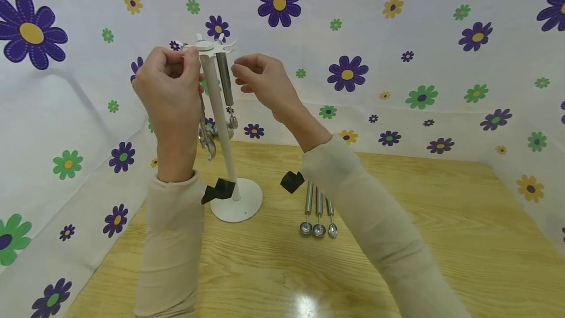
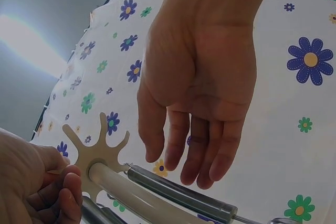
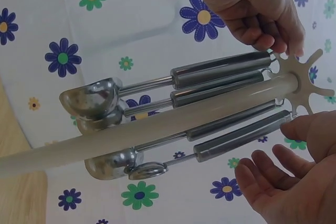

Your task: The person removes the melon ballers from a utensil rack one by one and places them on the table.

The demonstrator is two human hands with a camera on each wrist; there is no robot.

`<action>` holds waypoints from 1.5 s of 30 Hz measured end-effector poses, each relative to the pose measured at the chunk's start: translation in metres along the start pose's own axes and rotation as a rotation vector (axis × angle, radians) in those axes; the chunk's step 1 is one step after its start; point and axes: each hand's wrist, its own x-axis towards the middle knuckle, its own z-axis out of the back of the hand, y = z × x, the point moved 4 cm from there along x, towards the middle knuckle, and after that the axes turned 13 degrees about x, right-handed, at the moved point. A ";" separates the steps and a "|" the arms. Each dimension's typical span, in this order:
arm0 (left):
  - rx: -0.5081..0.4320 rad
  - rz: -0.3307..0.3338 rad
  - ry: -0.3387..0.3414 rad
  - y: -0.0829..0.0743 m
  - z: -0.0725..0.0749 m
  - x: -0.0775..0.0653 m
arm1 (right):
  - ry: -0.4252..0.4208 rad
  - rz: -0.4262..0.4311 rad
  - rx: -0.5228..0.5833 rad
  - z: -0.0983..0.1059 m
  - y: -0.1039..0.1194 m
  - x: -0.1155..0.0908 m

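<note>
A white rack (image 1: pixel 218 97) with a round base and a hooked, star-shaped top stands on the table. Several metal scoops (image 3: pixel 220 72) hang by their handles around its pole. My left hand (image 1: pixel 165 94) is at the top's left side, its thumb and forefinger pinching one hook arm; the other fingers are curled. On the other side, my right hand (image 1: pixel 267 82) is held loosely with its fingers relaxed and nothing in them. Its fingertips are close beside the handle of a small-bowled scoop (image 1: pixel 225 80). In the left wrist view, that scoop (image 2: pixel 181 192) hangs from a hook arm.
Three more metal scoops (image 1: pixel 319 229) lie side by side on the wooden table (image 1: pixel 273 269), bowls toward me, handles partly hidden by the right sleeve. A white flowered cloth (image 1: pixel 375 33) rises behind and at both sides. Black straps (image 1: pixel 292 182) show at the wrists.
</note>
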 end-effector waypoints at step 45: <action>-0.151 0.126 0.178 0.021 0.003 0.024 | 0.129 0.039 -0.146 0.006 0.009 -0.005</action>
